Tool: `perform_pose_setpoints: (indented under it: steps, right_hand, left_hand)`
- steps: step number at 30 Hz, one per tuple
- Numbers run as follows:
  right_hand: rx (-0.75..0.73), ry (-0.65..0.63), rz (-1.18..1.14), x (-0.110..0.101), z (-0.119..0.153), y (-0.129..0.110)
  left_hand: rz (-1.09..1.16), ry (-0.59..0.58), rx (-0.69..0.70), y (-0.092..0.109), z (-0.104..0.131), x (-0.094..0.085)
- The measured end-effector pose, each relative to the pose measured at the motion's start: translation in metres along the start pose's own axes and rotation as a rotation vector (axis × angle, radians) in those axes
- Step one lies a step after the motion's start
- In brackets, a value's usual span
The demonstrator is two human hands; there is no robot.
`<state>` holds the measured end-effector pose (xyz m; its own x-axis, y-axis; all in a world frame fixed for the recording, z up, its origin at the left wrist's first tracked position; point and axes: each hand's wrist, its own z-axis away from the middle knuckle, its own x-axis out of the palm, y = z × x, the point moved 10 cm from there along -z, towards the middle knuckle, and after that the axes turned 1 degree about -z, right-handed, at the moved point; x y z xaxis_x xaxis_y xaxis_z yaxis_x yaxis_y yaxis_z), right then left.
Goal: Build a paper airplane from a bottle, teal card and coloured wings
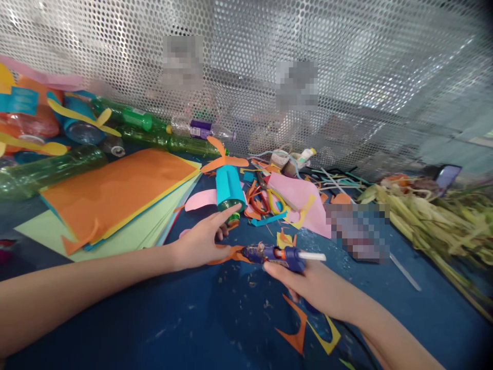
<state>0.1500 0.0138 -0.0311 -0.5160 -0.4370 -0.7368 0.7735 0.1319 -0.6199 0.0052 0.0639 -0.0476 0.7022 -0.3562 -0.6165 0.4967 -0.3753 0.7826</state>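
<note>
Right grip (321,288) is closed around the glue gun (289,258), likely light and stiff, best held behind its tip. Left grip (202,241) is at the orange paper (235,254), probably easily bent, on the surface (154,318); whether it pinches, I cannot tell.

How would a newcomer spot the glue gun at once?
Over the blue surface, find the right hand. It holds the blue glue gun, nozzle toward an orange paper shape. Unlike nearby paper scraps, it has a white stick at its back.
</note>
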Motion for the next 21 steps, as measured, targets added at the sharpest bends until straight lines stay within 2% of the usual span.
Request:
perform_pose_setpoints:
  steps: [7, 12, 14, 17, 20, 21]
  right_hand:
    - [-0.026, 0.055, 0.036, -0.010, 0.002, -0.004]
    - [0.055, -0.042, -0.002, 0.002, 0.004, 0.006]
    - [0.067, -0.042, 0.000, -0.001, 0.004, 0.006]
    - [0.101, 0.027, 0.114, -0.019, 0.003, 0.014]
    - [-0.033, 0.216, 0.281, -0.048, 0.002, 0.015]
    - [-0.048, 0.239, 0.372, -0.052, 0.000, 0.020]
  left_hand:
    - [0.008, 0.001, 0.012, 0.001, 0.000, 0.000]
    - [0.002, 0.001, 0.015, 0.001, 0.000, 0.000]
    - [0.004, 0.003, 0.013, 0.002, 0.000, 0.000]
    - [0.018, -0.002, -0.001, 0.000, 0.000, 0.001]
    - [0.035, 0.000, 0.008, -0.003, 0.000, 0.001]
    - [0.048, 0.001, 0.013, -0.005, 0.000, 0.001]
